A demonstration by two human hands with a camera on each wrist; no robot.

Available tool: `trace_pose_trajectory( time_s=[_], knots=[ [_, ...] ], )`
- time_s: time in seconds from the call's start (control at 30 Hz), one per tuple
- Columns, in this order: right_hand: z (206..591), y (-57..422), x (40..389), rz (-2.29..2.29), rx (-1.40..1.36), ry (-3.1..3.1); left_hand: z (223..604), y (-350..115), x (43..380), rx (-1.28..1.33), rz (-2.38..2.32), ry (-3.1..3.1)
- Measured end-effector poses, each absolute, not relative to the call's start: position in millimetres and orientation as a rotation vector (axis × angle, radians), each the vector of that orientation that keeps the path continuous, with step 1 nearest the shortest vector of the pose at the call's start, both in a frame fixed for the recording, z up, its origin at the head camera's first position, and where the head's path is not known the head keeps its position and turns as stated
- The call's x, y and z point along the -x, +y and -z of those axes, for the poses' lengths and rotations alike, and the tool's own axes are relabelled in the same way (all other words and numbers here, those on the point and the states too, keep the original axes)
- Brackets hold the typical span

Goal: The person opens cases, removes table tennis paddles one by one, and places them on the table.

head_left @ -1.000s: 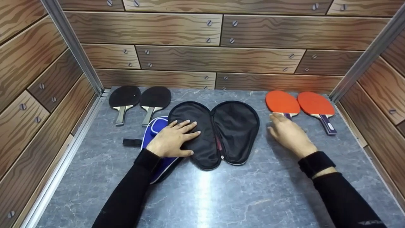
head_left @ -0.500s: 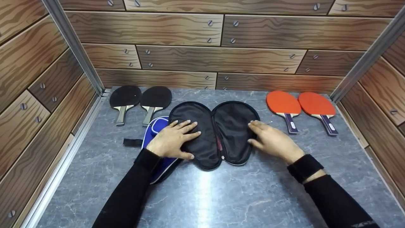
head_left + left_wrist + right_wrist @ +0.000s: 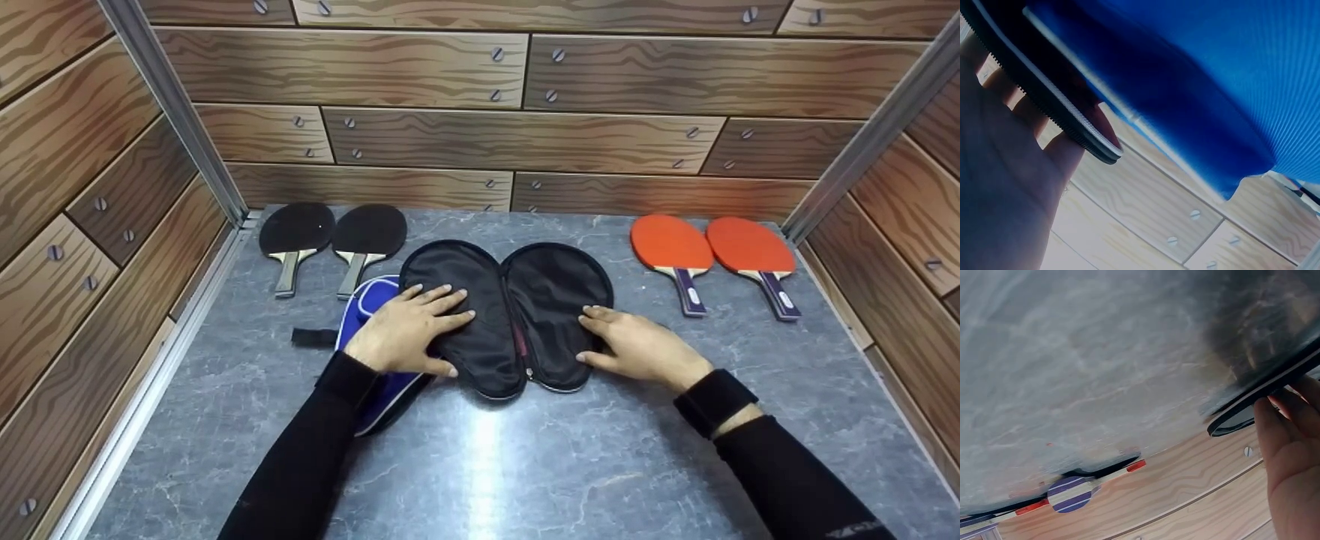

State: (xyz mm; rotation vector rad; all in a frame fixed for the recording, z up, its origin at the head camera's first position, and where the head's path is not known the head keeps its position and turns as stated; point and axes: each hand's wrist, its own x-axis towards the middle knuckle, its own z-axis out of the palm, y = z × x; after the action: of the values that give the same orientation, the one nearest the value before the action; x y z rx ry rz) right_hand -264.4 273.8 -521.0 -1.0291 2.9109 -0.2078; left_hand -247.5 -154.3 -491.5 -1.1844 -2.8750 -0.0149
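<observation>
A paddle case (image 3: pixel 556 292) lies unzipped and spread flat in the middle, its black lining facing up in two halves. My left hand (image 3: pixel 405 330) rests with spread fingers on the left half. In the left wrist view, its fingers reach past the zipper edge (image 3: pixel 1061 109). On the right half, my right hand (image 3: pixel 637 345) touches the lining near the outer edge with extended fingers, also visible over the black rim (image 3: pixel 1264 391) in the right wrist view. A blue case (image 3: pixel 394 397) with white piping lies partly beneath the spread case and my left hand.
Two black table tennis paddles (image 3: pixel 297 232) (image 3: pixel 370 232) lie at the back left. Two red paddles (image 3: pixel 671 244) (image 3: pixel 750 246) lie at the back right, handles toward me. A black strap (image 3: pixel 313 337) sticks out left of the blue case. Wood-patterned walls (image 3: pixel 420 139) enclose the grey table.
My right hand has moved left from beside the nearer red paddle onto the right half of the spread case. The left hand stays in place on the left half.
</observation>
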Motion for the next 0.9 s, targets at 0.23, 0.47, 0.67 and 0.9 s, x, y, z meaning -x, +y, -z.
trace_pose_trajectory(
  time_s=[0.23, 0.47, 0.67, 0.9],
  knots=[
    [523, 273, 263, 0.186, 1.019, 2.905, 483, -153, 248, 1.188, 0.037, -2.832],
    [525, 271, 261, 0.165, 1.023, 2.925, 475, -149, 247, 1.122, 0.007, -2.737],
    [526, 269, 259, 0.160, 1.033, 2.932, 473, -143, 247, 1.081, 0.013, -2.671],
    [527, 266, 257, 0.152, 1.033, 2.926, 469, -135, 246, 1.008, 0.090, -2.606]
  ],
)
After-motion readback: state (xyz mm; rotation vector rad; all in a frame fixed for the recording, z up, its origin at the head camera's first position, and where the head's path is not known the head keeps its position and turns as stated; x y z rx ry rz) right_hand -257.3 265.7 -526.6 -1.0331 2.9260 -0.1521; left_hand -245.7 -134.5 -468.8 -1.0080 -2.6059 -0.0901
